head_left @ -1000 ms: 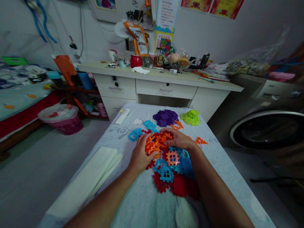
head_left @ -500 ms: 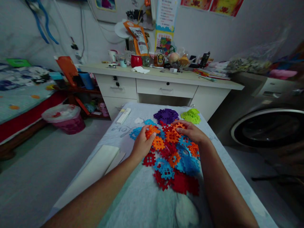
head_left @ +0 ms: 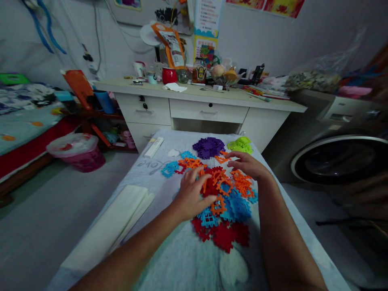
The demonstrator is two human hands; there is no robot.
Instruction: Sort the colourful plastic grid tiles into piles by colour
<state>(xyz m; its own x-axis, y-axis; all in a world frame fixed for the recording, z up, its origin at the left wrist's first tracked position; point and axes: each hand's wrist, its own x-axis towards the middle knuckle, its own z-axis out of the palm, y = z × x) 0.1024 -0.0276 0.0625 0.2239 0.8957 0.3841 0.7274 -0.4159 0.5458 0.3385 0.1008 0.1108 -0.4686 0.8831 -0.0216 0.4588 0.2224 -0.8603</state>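
A mixed heap of flat plastic interlocking tiles, red, orange and blue, lies on a pale cloth-covered table. My left hand rests palm down on the heap's left side, fingers spread over red and orange tiles. Further back, my right hand lies on orange tiles with its fingers stretched toward the left. Beyond the hands are a purple tile pile, a green tile pile and a few blue tiles.
A folded white sheet lies on the table's left side, a white stick-shaped object near its far edge. Behind stands a cluttered white desk. A washing machine is to the right, a pink bin and a bed to the left.
My left hand has let go of the orange tiles it held and moved nearer, flattening on the heap. Orange tiles are now spread out; my right hand stays at the far side.
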